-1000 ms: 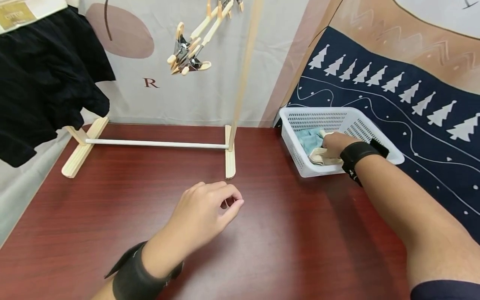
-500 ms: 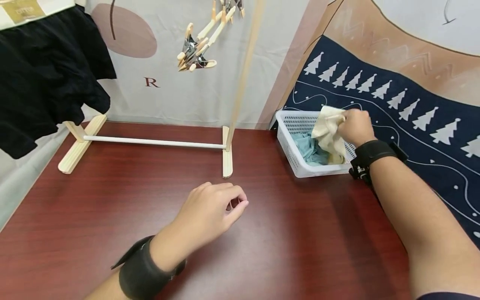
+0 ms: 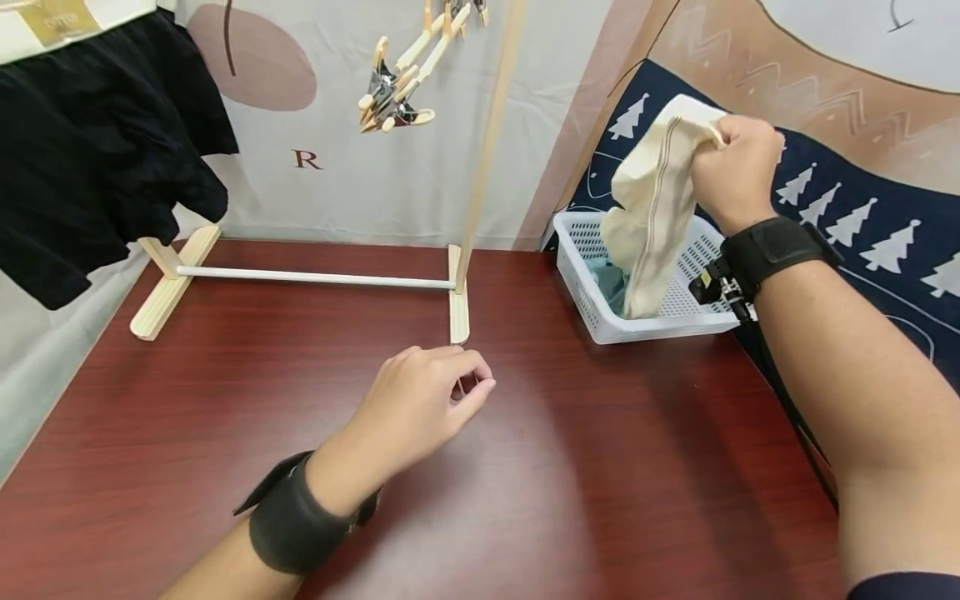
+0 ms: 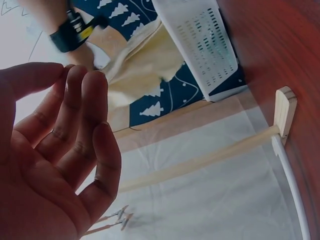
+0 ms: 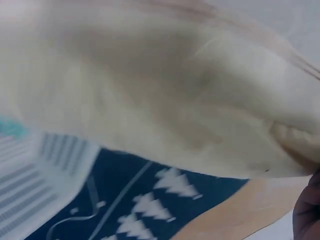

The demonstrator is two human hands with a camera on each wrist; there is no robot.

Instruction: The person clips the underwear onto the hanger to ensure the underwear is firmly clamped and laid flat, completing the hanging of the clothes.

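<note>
Right hand (image 3: 738, 171): fingers curled tight, pinching the top edge of a cream fabric cloth with a stitched seam (image 3: 656, 208). Cloth hung from that grip over a white perforated plastic basket (image 3: 652, 331), lower end down at the basket's mouth; couldn't tell if it touched. Left hand (image 3: 423, 404): fingers loosely curled, thumb tip close to the index fingertip, narrow gap, holding nothing, above the near middle of a reddish-brown glossy table (image 3: 487, 517). Black wristbands on both wrists. A teal cloth (image 3: 609, 283) lay in the basket's left part, partly behind the cream one. Basket sat at the table's far right, by a navy fabric panel printed with white trees (image 3: 892, 242). Left of it, a thin white rod (image 3: 315, 277) ran low between two pale wooden feet, with a pale wooden upright (image 3: 491, 125) rising from the right foot. Cluster of pale wooden clips with metal parts (image 3: 393, 96) hung left of that upright. Black fabric garment (image 3: 105, 150) hung at far left.
</note>
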